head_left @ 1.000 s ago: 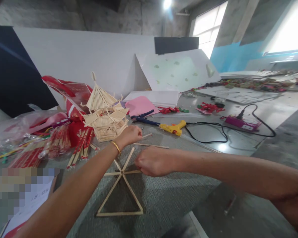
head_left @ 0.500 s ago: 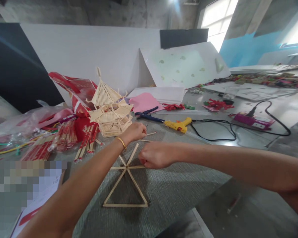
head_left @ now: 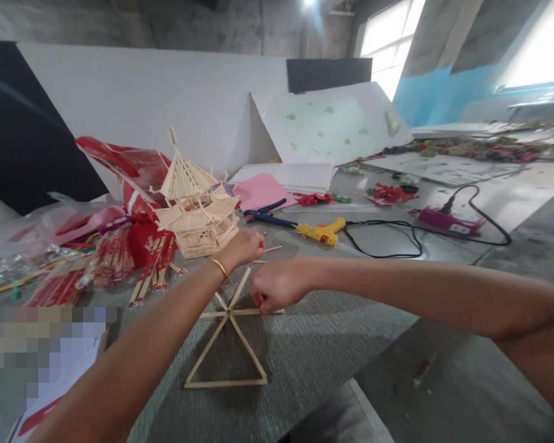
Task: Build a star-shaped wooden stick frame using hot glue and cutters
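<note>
A flat frame of thin wooden sticks [head_left: 226, 351] lies on the grey mat [head_left: 305, 363], a triangle with spokes meeting at a centre. My left hand [head_left: 242, 247], with a gold bangle at the wrist, is closed at the far end of the frame, pinching a stick whose end pokes out to the right. My right hand [head_left: 274, 285] is closed in a fist on the right-hand spoke of the frame. A small wooden stick pagoda [head_left: 194, 209] stands just behind my left hand.
Red chopstick packets [head_left: 120, 258] and plastic bags [head_left: 41, 231] lie at the left. A yellow glue gun [head_left: 321, 232] with a black cord, blue scissors [head_left: 265, 215], pink paper [head_left: 263, 191] and a purple power strip [head_left: 450, 221] lie behind. White boards [head_left: 332, 129] lean at the back.
My right hand has slid left along the frame, towards its centre. The left hand stays at the far end with its stick. The view has shifted a little.
</note>
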{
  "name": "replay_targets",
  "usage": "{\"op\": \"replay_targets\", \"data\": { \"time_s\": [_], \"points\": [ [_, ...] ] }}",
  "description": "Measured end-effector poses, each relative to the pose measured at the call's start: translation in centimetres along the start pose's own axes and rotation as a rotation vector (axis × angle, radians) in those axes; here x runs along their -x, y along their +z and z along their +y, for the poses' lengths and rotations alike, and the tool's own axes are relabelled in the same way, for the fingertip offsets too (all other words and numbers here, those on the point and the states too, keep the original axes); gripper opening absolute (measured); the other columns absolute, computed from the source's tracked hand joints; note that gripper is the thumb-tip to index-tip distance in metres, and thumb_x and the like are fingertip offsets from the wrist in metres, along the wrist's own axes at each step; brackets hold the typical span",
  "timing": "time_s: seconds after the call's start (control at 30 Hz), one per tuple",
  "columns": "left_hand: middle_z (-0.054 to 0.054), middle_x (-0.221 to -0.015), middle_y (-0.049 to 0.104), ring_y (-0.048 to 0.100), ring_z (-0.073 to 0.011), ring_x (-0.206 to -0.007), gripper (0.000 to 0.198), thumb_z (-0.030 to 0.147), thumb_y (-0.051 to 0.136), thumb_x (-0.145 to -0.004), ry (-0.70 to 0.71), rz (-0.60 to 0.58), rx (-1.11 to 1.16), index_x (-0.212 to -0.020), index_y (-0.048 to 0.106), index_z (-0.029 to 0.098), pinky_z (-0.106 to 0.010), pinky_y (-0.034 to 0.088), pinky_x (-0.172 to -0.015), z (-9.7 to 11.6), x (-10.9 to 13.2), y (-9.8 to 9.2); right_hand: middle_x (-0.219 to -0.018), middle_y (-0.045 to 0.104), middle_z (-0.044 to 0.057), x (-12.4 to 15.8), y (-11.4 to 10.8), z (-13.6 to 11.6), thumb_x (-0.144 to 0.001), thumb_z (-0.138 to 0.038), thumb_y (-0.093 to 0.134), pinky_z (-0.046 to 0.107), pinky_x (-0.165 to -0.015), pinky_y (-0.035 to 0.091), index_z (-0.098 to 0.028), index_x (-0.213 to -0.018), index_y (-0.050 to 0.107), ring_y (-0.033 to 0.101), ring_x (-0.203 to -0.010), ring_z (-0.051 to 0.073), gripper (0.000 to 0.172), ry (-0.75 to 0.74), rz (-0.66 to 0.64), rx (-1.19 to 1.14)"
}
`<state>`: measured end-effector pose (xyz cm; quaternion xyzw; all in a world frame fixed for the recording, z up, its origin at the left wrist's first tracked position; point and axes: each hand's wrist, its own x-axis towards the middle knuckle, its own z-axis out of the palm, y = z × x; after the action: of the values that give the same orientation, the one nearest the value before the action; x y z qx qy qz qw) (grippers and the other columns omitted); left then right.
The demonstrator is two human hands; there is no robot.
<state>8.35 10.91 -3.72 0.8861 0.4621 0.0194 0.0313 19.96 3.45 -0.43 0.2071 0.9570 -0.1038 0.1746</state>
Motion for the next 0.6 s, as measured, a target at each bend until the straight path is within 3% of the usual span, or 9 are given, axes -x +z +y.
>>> {"op": "replay_targets", "data": {
  "time_s": [0.2, 0.37, 0.6],
  "points": [
    [-0.008, -0.112, 0.059, 0.06, -0.0206, -0.095, 0.028, 0.032, 0.055, -0.091, -0.012, 0.042, 0.01, -0.113, 0.056, 0.015, -0.041, 0.052, -0.08, -0.3, -0.1, 0.4, -0.077, 0.067, 0.005, 0.3, 0.0, 0.3, -0.076, -0.017, 0.056, 0.025, -0.054, 0.028, -0.012, -0.082, 0.071, 0.047, -0.06, 0.011, 0.018, 0.039, 0.034, 0.042],
    [-0.007, -0.108, 0.061, 0.061, -0.0195, -0.091, 0.026, 0.032, 0.055, -0.091, -0.073, 0.121, 0.039, -0.109, 0.058, 0.014, -0.039, 0.052, -0.079, -1.8, 0.1, -0.7, -0.079, 0.068, 0.01, 1.7, -0.8, 2.8, -0.077, -0.015, 0.05, 0.026, -0.057, 0.029, -0.01, -0.081, 0.071, 0.053, -0.065, 0.014, 0.022, 0.223, 0.118, 0.111],
    [-0.002, -0.077, 0.065, 0.06, -0.0169, -0.076, 0.012, 0.024, 0.06, -0.082, -0.147, 0.239, 0.183, -0.078, 0.064, 0.013, -0.033, 0.048, -0.073, -2.7, 1.3, -2.9, -0.091, 0.068, 0.016, 0.9, -1.2, 7.2, -0.076, -0.013, 0.05, 0.026, -0.061, 0.036, -0.007, -0.091, 0.07, 0.062, -0.082, 0.023, 0.025, 0.447, 0.144, 0.14]
  ]
}}
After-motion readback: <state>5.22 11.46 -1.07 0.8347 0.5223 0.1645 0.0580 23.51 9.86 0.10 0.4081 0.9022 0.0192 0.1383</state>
